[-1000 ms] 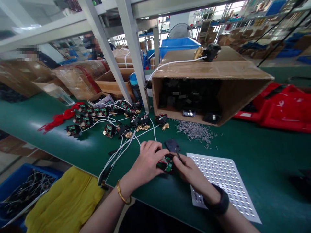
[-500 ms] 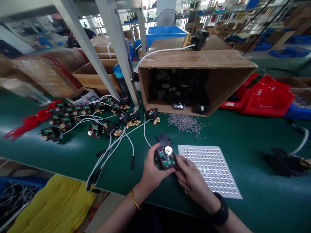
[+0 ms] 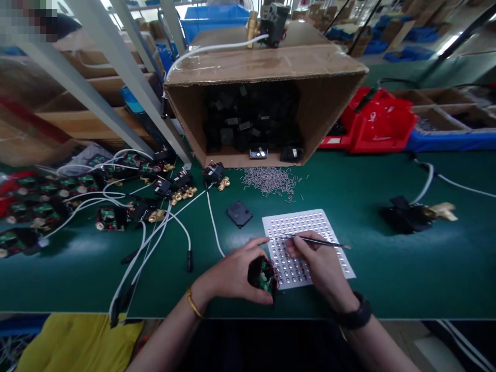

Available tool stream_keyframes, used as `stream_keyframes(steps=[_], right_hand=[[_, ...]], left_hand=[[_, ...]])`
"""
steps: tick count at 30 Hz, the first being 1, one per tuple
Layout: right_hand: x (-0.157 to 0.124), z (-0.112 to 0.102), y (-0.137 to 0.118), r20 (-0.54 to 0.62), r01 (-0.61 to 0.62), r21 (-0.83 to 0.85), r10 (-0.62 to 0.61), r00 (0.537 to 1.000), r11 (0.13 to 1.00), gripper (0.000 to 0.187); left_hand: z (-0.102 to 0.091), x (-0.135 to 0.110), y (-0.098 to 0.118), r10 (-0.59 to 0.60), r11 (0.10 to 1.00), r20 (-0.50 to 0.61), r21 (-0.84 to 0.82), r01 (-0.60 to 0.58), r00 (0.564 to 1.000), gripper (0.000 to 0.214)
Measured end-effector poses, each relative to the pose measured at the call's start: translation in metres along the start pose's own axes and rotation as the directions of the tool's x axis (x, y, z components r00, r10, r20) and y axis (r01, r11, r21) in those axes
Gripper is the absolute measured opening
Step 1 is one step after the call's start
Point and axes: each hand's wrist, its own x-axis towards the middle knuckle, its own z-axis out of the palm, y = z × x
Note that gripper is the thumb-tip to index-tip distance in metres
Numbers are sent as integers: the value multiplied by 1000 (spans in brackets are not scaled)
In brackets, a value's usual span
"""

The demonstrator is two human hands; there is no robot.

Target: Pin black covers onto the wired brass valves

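A smooth green table [image 3: 349, 181] fills most of this busy room. On it, 1 big brown cardboard box [image 3: 267, 62] lies sideways, with lots of black blocks [image 3: 232, 137] inside. Near it is 1 shiny red bin [image 3: 382, 121]. A flat white sheet [image 3: 300, 222] has rows of round, shiny dots. The left hand [image 3: 236, 271] curls around 1 black case [image 3: 254, 271] by the sheet's left edge; a green board [image 3: 267, 279] shows inside. The right hand [image 3: 321, 263] pinches 1 thin, dark stick [image 3: 321, 241] over the sheet. Tiny gray pins [image 3: 269, 180] make a pile.
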Motion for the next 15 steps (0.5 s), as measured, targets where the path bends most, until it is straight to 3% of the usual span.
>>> stream_keyframes(steps=[5,15], right_hand=[[19,9,8,-50,109,-158,-118,992,981,33],[19,16,9,-101,90,-224,-115,988,970,32]], left_hand=[[-3,9,-6,-1,1000,55,26,-1,998,52],[-2,7,-11,-25,1000,64,13,24,998,54]])
